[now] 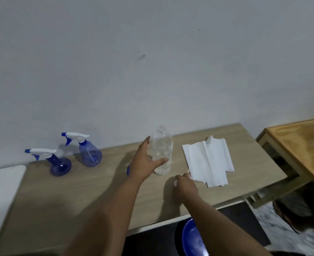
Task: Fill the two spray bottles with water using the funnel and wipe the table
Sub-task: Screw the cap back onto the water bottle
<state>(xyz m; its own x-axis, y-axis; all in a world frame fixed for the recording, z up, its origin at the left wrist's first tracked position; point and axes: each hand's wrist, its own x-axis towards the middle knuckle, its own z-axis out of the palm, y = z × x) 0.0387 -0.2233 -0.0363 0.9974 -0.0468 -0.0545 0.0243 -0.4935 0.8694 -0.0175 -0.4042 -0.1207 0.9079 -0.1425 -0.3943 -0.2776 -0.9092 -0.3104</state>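
Head view: the left hand (145, 163) is spread wide around the clear bottle (161, 154) at the table's (78, 191) middle, thumb touching it. The right hand (185, 183) pinches a small white cap. Two sprayers (89, 152) stand at nine o'clock; paper (208, 161) lies at three. I think: hold the bottle low and firm before lifting.

In front of me I count two blue spray bottles (60, 162) (88, 149), one clear water bottle (161, 152), one sheet of folded white paper towel (209, 162), and one blue bowl (192, 239).
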